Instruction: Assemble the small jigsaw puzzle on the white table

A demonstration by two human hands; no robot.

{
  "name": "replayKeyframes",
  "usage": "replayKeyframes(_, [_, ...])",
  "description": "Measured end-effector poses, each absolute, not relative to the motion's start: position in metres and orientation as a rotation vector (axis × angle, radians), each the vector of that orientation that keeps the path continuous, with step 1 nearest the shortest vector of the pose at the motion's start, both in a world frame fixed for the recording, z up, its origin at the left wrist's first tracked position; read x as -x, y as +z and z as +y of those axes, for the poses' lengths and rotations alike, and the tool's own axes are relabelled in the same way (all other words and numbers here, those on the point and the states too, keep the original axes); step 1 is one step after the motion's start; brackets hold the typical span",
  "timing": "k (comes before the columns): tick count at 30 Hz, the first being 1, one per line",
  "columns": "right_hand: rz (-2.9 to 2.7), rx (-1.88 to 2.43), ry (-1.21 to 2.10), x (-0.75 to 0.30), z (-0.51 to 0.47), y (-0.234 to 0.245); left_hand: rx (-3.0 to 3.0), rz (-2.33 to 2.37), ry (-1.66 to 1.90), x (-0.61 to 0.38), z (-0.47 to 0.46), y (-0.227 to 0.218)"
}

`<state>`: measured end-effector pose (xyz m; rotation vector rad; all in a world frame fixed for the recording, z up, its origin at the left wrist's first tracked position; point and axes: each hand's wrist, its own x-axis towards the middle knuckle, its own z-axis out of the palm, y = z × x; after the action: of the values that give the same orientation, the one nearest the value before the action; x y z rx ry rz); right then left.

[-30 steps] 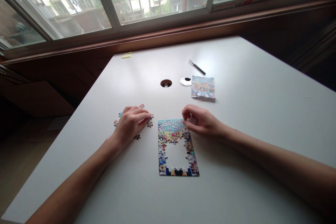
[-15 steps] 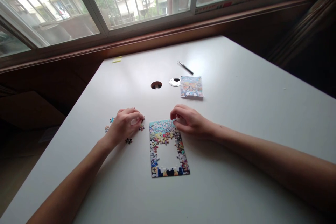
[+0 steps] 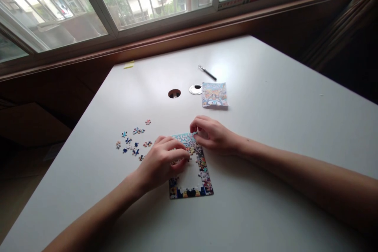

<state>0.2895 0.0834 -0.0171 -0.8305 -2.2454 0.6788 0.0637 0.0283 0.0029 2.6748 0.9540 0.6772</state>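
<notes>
A jigsaw puzzle (image 3: 207, 183) lies flat on the white table, its printed border filled in around an open middle. Over that gap is my left hand (image 3: 163, 161), closed in a pinch on a small puzzle piece (image 3: 189, 159) that mostly hides behind the fingertips. The hand also covers the puzzle's left side. My right hand (image 3: 214, 136) is curled at the upper right corner of the puzzle, thumb and fingers closed against it. Left of the puzzle, several loose puzzle pieces (image 3: 135, 152) are scattered.
A printed packet (image 3: 215, 94) lies beyond my right hand, beside a round metal cover (image 3: 195, 89). A black pen (image 3: 208, 73) is behind them. There is a round hole (image 3: 174, 93) in the white table (image 3: 280, 138). Yellow tape (image 3: 129, 64) marks the far left edge.
My left hand has moved right from the loose pieces to over the puzzle, carrying a piece and uncovering the scattered ones. The right hand stays at the corner.
</notes>
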Motion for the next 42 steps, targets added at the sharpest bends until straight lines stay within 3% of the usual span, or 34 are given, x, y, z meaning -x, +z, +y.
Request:
replayKeyframes(11, [-2.293,0.806,0.654,-0.288,0.082,-0.016,-2.738,0.934,0.659,-0.072,0.027,-0.009])
replayKeyframes(16, [-2.291,0.808,0.67,-0.29,0.082,-0.016,-2.721,0.941,0.726,-0.056,0.036,0.012])
replayKeyframes(23, [-2.3,0.824,0.716,-0.291,0.081,-0.013,-2.583,1.457,0.949,0.025,0.076,0.017])
replayKeyframes(29, [-2.315,0.876,0.725,-0.292,0.082,-0.014,-2.74,1.404,0.706,0.023,0.071,0.005])
replayKeyframes(36, [-2.331,0.9,0.736,-0.294,0.082,-0.013,-2.431,1.83,1.063,0.072,0.074,0.017])
replayKeyframes(42, [-2.316,0.91,0.759,-0.294,0.082,-0.014,-2.424,1.871,1.039,0.09,0.085,-0.002])
